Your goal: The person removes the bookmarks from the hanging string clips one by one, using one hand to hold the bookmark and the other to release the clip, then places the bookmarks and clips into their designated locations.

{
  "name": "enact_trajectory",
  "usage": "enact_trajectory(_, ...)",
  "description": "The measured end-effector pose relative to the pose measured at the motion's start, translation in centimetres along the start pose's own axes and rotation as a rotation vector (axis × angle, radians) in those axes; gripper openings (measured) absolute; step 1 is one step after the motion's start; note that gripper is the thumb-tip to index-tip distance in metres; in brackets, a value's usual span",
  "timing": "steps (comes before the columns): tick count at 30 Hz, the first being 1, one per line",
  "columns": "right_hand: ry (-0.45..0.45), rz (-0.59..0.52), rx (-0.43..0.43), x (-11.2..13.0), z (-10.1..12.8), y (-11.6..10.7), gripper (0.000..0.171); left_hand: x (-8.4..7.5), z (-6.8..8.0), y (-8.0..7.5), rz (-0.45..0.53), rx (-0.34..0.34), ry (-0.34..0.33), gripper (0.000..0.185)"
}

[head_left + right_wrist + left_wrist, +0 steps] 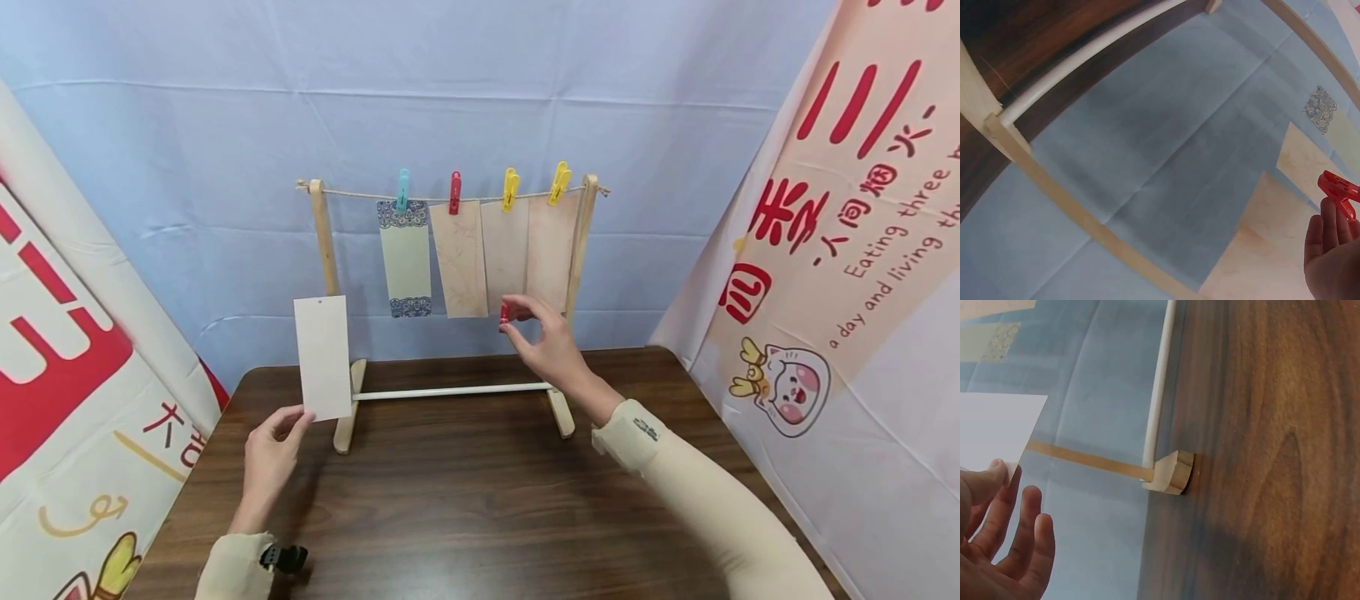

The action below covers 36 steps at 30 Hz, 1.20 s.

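My left hand point(273, 454) pinches the lower corner of a blank white card point(322, 358) with a small hole near its top. The card stands upright in front of the rack's left post. In the left wrist view the thumb and a finger grip the card point(997, 428). My right hand point(551, 342) holds a red clothespin point(504, 314) between thumb and fingertips, in front of the hanging cards. The red clothespin point(1338, 190) shows at the right edge of the right wrist view. A patterned card point(406, 258) and several beige cards point(461, 262) hang from the string.
The wooden rack point(325, 237) has a string and a white lower bar point(450, 391). On the string sit a blue clothespin point(403, 190), a red one point(454, 193) and two yellow ones point(510, 190). The brown table point(465, 500) lies below, with printed cloth point(847, 250) at the right.
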State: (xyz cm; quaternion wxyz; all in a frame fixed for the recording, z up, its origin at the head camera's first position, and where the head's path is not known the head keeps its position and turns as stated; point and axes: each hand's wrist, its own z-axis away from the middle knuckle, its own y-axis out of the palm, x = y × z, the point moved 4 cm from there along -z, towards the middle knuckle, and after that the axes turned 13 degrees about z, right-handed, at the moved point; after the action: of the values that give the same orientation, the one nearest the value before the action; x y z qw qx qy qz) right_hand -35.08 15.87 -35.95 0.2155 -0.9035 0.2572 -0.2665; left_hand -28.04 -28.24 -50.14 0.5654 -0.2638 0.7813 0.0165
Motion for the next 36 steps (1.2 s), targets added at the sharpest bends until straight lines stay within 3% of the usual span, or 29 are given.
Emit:
enact_trajectory(20,0.102,0.077,0.028,-2.7,4.3,-1.0,0.04,1.5,1.2,-1.4,-0.045,-0.007,-0.042,0.02)
enact_trajectory(36,0.192,0.125,0.036,-5.8,9.4,-1.8,0.043,3.3,2.4,-3.2,-0.069,0.039,-0.099,0.023)
